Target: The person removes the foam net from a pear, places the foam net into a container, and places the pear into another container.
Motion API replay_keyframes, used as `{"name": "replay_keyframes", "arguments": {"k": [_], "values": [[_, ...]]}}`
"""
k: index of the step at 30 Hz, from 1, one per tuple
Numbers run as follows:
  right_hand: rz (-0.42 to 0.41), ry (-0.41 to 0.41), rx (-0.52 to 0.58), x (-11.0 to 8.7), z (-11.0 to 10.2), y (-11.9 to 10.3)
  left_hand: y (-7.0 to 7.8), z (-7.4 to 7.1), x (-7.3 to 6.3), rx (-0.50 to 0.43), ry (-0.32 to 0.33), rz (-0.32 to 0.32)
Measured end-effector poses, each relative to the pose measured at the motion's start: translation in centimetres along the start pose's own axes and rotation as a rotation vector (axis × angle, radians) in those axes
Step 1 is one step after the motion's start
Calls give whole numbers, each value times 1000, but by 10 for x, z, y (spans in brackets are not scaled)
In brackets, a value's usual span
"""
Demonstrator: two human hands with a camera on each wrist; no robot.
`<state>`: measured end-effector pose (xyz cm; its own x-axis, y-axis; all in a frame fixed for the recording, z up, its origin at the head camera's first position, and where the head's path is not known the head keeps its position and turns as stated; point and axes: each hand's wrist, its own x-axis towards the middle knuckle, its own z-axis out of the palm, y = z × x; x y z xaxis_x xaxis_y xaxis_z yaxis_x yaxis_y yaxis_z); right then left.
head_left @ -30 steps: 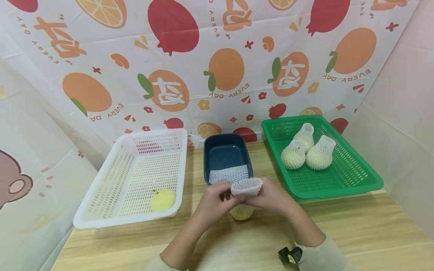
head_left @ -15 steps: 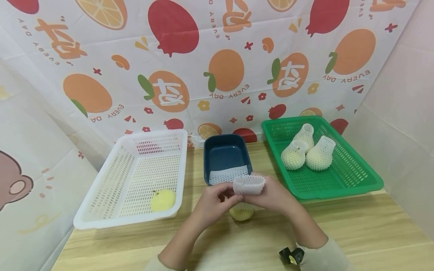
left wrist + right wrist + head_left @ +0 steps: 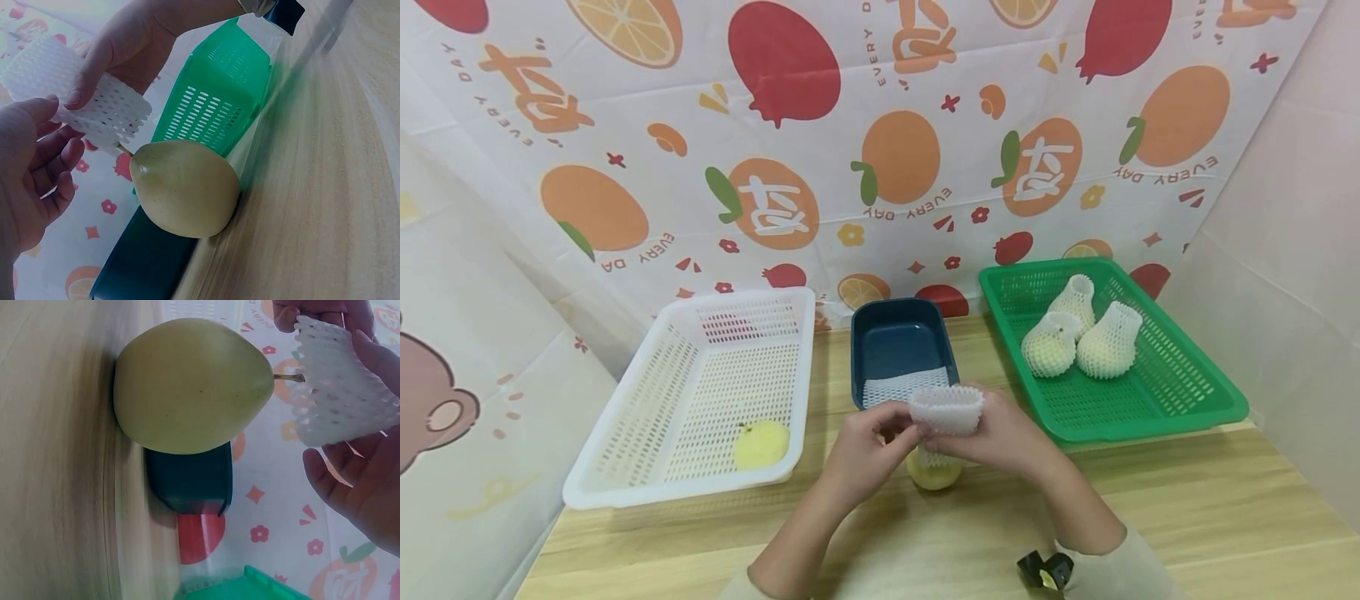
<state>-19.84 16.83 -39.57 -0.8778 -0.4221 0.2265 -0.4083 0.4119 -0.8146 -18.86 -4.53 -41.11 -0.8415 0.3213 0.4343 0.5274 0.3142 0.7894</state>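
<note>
A yellow-green pear (image 3: 184,187) stands upright on the table between my hands, stem up. Just over its stem is a white foam net sleeve (image 3: 340,381), its upper mouth spread wide in the head view. My left hand (image 3: 868,450) pinches the sleeve's side between thumb and fingertip, the other fingers loosely bent. My right hand (image 3: 1003,433) grips the opposite side, thumb on the near face and fingers behind. In the right wrist view the sleeve's lower edge is level with the stem tip. From the head, sleeve and hands hide the pear's top.
A white basket (image 3: 688,400) at left holds one bare pear (image 3: 762,443). Behind my hands, a dark blue bin (image 3: 898,337) contains flat foam netting (image 3: 906,386). Several net-wrapped pears (image 3: 1108,342) lie in the green basket (image 3: 1187,354) at right. A fruit-print cloth (image 3: 827,167) hangs behind.
Both hands keep hold of the foam net sleeve. Its mouth has shifted slightly up in the head view, and more of the pear below shows bare. The baskets stay put.
</note>
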Motion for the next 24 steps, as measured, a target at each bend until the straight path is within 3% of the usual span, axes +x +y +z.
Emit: {"name": "replay_keyframes", "arguments": {"k": [4, 7, 12, 17, 24], "values": [[-10, 13, -10, -1, 1, -1, 2, 0, 0, 5, -1, 2], [-81, 24, -58, -1, 2, -1, 2, 0, -1, 10, 3, 12], [-212, 46, -128, -1, 1, 0, 2, 0, 0, 0, 15, 72], [-241, 44, -116, -2, 0, -2, 3, 3, 1, -18, 28, 125], [-238, -8, -177, -4, 3, -6, 15, 8, 4, -111, -51, 75]]}}
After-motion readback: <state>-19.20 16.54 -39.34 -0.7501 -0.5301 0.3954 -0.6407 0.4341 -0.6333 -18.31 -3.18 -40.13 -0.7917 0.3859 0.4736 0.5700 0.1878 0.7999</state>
